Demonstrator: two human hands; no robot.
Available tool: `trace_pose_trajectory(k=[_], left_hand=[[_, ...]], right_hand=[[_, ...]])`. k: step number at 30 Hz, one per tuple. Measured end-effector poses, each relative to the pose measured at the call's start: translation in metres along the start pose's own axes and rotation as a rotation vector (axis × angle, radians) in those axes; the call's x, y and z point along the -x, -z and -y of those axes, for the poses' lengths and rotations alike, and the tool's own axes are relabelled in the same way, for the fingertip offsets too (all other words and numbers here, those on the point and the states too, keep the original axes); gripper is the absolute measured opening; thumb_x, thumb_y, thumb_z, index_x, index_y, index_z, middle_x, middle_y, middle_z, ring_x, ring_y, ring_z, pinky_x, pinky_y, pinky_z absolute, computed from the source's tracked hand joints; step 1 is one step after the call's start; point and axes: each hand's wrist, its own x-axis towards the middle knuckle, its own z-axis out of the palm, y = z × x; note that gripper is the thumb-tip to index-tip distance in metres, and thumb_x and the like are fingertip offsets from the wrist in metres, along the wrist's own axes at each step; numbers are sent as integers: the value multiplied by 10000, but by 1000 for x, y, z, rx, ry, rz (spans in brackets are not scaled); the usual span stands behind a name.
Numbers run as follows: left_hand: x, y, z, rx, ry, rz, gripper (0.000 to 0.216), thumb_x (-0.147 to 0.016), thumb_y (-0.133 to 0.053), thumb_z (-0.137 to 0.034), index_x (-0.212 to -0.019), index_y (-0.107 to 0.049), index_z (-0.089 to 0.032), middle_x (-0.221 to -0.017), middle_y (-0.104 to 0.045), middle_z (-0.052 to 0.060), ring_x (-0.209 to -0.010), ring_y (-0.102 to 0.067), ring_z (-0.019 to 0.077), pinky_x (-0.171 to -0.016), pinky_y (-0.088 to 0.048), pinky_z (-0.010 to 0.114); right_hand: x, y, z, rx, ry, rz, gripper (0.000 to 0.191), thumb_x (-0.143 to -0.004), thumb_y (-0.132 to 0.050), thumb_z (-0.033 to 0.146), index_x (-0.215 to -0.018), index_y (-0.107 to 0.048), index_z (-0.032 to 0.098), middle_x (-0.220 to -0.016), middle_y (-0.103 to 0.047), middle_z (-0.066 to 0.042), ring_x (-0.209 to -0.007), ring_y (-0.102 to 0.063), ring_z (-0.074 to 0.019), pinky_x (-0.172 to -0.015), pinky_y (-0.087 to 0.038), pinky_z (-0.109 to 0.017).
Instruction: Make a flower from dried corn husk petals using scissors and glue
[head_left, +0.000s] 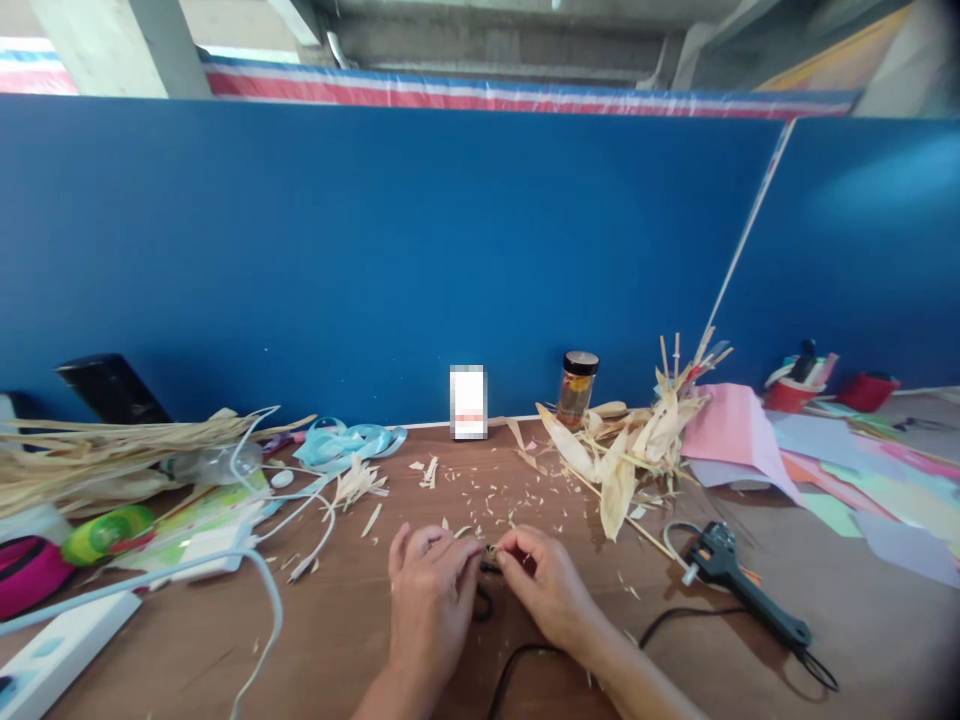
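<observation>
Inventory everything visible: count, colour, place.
table: one, brown, foreground
partition panels: two, blue, behind
blurred object: one, white, centre
jar: one, amber, rear
husks: many, tan, both sides
shavings: many, pale, centre
ribbon: count unclear, blue, left
slab: one, black, left
cables: several, white, left
power strip: one, white, left
papers: several, pastel, right
containers: two, red, right
tool: one, black, right
cord: count unclear, black, centre
small piece: one, colour unclear, between hands
left hand: one, centre
right hand: one, centre

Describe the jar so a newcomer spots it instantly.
Start at the blue partition and follow its base to right of centre. Beyond the right hand, the jar stands beside the pale dry husks. Its black lid and see-through, amber-tinted body set it apart from them.
</observation>
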Motion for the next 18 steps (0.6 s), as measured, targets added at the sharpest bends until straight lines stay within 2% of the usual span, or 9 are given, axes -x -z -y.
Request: trace_pose_trajectory(k=[6,10,18], left_hand=[[3,-12,5,346,153,83,159,-759,-515,-229,-786,-670,-249,-808,-686,17,-773,-604,175,-922,-332,414],[3,-16,4,576,232,120,212,-758,-495,-210,-863,-679,-218,-839,-688,38,-785,-617,170,-777,-461,299],[5,-20,0,672,291,86,212,-743,-526,-239,-889,-675,-205,-871,-676,51,-820,-609,182,-770,-474,300]], right_hand=[[2,-4,-3,127,37,14,125,-779,-468,146,-710,-565,185,-674,-525,13,-617,-472,-114,-567,-338,-206],[1,-4,-4,146,29,-4,121,-766,-471,133,-692,-551,186,-663,-519,15,-605,-472,-112,-556,-338,-202],[1,-5,-5,150,28,-38,126,-756,-478,135,-663,-549,179,-646,-521,12,-612,-480,-115,-564,-344,-203]])
